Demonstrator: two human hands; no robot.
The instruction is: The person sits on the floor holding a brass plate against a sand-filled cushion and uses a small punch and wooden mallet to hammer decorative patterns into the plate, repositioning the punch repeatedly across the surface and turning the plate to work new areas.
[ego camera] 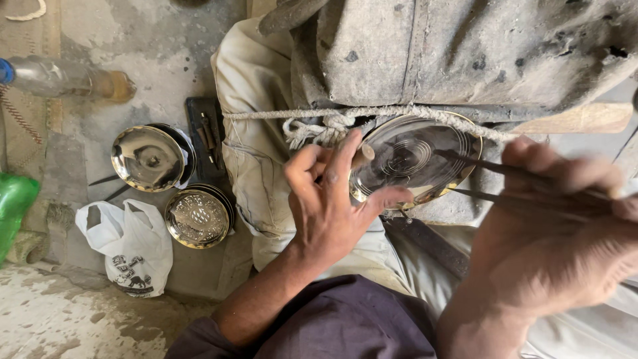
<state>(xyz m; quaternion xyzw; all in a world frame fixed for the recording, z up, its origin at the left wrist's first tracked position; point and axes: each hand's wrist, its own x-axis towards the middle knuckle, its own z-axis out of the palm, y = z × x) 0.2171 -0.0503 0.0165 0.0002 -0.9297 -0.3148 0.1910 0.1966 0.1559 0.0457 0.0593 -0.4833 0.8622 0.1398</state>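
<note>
Concrete floor [139, 86] is carrying everything here, stained and patchy. Sitting on it: a shiny plain brass plate [146, 158] (stacked on a darker one), an embossed brass plate [197, 218] just beside it, a white plastic bag [129, 247], a clear bottle [63, 78] lying on its side, a green plastic item [13, 203] at the left edge.

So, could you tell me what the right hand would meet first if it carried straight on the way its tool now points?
The right hand aims a thin dark tool leftward at the round brass plate. The plate's engraved face comes first; the tip seems already on it, though depth is unclear.
</note>
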